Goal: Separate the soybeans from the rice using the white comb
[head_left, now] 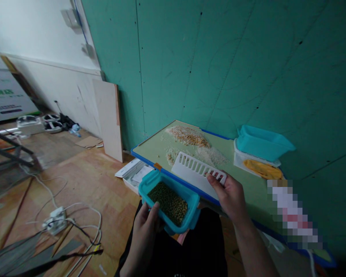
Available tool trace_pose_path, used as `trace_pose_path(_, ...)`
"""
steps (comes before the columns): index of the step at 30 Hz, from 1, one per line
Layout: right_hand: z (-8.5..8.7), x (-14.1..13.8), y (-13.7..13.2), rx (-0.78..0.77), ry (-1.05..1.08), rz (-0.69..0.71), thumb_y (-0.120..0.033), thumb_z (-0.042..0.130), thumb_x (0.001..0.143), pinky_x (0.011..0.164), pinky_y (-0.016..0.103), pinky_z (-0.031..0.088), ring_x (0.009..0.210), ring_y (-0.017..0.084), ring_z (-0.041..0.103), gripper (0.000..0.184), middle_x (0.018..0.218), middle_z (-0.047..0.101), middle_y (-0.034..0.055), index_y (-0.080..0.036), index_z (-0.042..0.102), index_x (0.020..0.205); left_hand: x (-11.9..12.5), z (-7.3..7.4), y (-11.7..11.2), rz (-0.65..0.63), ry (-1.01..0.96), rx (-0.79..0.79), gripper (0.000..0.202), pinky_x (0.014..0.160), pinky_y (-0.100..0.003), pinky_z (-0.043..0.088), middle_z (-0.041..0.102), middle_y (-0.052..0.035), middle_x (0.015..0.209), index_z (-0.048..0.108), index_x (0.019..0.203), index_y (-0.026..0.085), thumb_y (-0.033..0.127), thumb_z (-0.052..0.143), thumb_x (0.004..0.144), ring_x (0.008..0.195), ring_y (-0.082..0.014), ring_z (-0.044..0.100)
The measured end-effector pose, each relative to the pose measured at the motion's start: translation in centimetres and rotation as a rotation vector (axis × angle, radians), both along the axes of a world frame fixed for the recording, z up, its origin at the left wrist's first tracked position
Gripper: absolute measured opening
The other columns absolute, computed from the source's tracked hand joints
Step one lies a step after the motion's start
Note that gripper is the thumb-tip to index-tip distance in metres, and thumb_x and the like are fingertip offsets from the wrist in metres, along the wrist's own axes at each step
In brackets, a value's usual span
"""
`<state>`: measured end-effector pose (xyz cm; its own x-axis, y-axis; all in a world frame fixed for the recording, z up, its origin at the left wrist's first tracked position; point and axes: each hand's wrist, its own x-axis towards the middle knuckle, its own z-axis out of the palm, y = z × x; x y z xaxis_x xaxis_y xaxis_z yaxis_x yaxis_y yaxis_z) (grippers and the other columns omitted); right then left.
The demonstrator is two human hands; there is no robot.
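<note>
My left hand (pixel 145 225) grips the near left side of a turquoise plastic container (pixel 193 206), thumb over the rim. Green beans (pixel 164 194) and pale yellow beans (pixel 178 209) lie inside it. The container is held just below the table's front edge. My right hand (pixel 232 198) is closed on the right end of a white slotted plastic plate (pixel 186 167), which is tilted over the table edge. Behind the plate, a heap of yellow beans and white grains (pixel 190 136) spreads over the light green tabletop (pixel 150 148). A smaller patch of grains is partly hidden by the plate.
A turquoise bin (pixel 262 142) stands at the table's back right, beside a yellow cloth-like item (pixel 262 168). An open white box (pixel 132 177) sits under the left edge. Cables and a power strip (pixel 56 220) lie on the floor. The green wall (pixel 173 69) borders the table.
</note>
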<state>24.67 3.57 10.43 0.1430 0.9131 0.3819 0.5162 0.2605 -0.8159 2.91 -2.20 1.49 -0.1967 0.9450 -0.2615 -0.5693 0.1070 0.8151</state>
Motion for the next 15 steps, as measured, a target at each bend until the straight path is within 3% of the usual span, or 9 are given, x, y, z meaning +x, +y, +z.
trace_pose_path(5, 0.4, 1.6, -0.5, -0.011, -0.043, -0.022, -0.052, 0.064, 0.087, 0.063, 0.027, 0.050, 0.070, 0.021, 0.066, 0.034, 0.078, 0.074, 0.0036, -0.019, 0.071, 0.086, 0.0, -0.3, 0.1, -0.011, -0.014, -0.004, 0.033, 0.045, -0.018, 0.038, 0.059, 0.0060, 0.064, 0.069, 0.094, 0.020, 0.044, 0.081, 0.074, 0.050, -0.0080, 0.051)
trace_pose_path(11, 0.3, 3.1, 0.1, 0.001, -0.035, -0.096, -0.054, 0.067, 0.084, 0.063, 0.030, 0.051, 0.072, 0.023, 0.068, 0.035, 0.079, 0.075, 0.0046, -0.019, 0.071, 0.084, -0.1, -0.7, 0.2, 0.009, -0.011, -0.006, 0.034, 0.045, -0.018, 0.039, 0.053, 0.0084, 0.058, 0.068, 0.093, 0.020, 0.045, 0.081, 0.074, 0.047, -0.0072, 0.046)
trace_pose_path(15, 0.0, 2.5, 0.3, 0.022, 0.033, -0.099, -0.053, 0.066, 0.085, 0.068, 0.032, 0.053, 0.079, 0.025, 0.070, 0.035, 0.086, 0.077, 0.0065, -0.019, 0.072, 0.091, -0.1, -0.2, 0.2, 0.026, -0.001, -0.020, 0.036, 0.045, -0.018, 0.039, 0.051, 0.0081, 0.057, 0.068, 0.091, 0.020, 0.045, 0.083, 0.071, 0.047, -0.0079, 0.046)
